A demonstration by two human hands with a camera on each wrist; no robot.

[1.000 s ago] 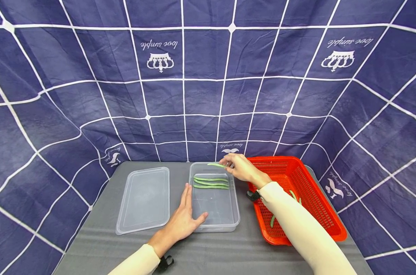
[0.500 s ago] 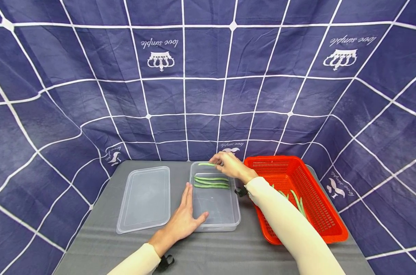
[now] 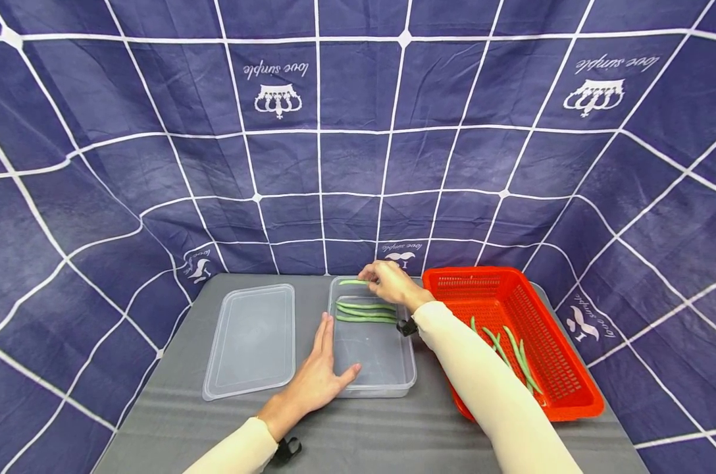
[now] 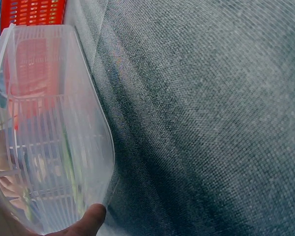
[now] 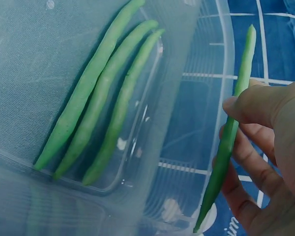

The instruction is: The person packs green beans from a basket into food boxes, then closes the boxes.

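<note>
Beans (image 5: 103, 91), three of them, lie side by side across the far part of my clear box (image 3: 370, 359). I pinch a fourth bean (image 5: 226, 140) between thumb and fingers of my right hand (image 3: 390, 283), over the box's far end, not yet laid down. My left hand (image 3: 316, 375), well apart from it, lies with fingers straight along the box's left side. I'd judge this early work: more beans (image 3: 524, 366) wait in the red basket (image 3: 562, 355), my sleeve (image 3: 482, 368) hiding their count. The lid (image 3: 251, 342) is off.
</note>
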